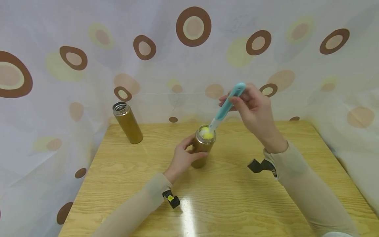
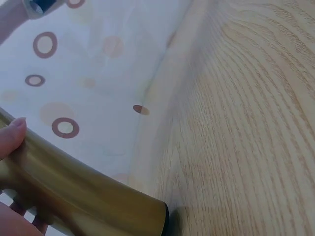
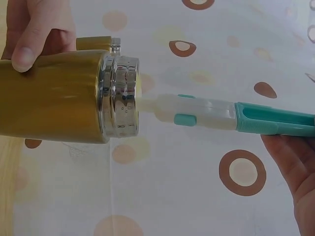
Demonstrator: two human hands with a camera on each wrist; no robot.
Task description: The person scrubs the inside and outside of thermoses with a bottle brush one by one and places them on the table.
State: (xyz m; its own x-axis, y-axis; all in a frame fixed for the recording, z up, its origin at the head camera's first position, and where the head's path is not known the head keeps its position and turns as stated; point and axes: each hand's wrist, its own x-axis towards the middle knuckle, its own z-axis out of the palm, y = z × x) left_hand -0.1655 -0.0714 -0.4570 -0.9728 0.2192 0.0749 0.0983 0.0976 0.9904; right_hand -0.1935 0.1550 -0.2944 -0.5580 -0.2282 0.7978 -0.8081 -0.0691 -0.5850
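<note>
A gold thermos bottle (image 3: 54,98) with a bare steel neck stands on the table, lidless. My left hand (image 1: 185,156) grips its body, thumb and fingers on opposite sides; the left wrist view shows its lower part (image 2: 93,191). Above it my right hand (image 1: 256,110) pinches the turquoise handle of a bottle brush (image 1: 226,105), which slants down to the mouth. The brush's yellow and white sponge head (image 1: 207,133) sits in the opening, mostly hidden by the rim in the right wrist view. White plastic (image 3: 206,112) joins handle and head.
A second gold thermos bottle (image 1: 128,125), also lidless, stands at the table's back left. Behind the wooden table (image 1: 231,197) hangs a white curtain (image 1: 165,75) with brown and yellow circles, which also runs along both sides. A black camera is strapped to each wrist.
</note>
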